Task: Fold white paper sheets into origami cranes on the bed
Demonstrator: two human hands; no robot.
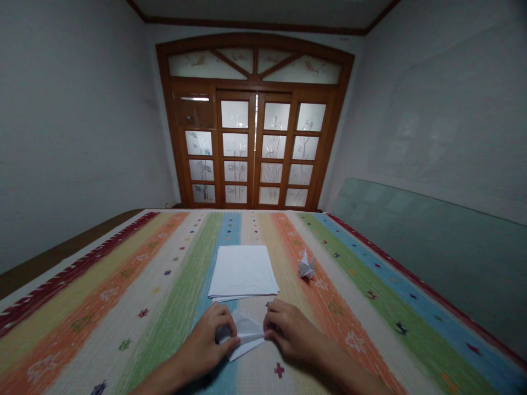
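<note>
A partly folded piece of white paper [247, 333] lies low in the middle of the view, between both hands. My left hand [212, 337] pinches its left side between thumb and fingers. At the paper's right tip, my right hand [290, 332] has its thumb and fingers closed on the corner. Just beyond the hands rests a stack of white square sheets [244, 271], its lower edges slightly uneven. To the right of the stack stands a small folded paper figure [306, 266] with pointed tips.
A striped, patterned cloth [164, 307] covers the table. Along the right side runs a pale green panel [411, 236]. Wooden doors with glass panes [255, 148] stand beyond the far edge, between grey walls.
</note>
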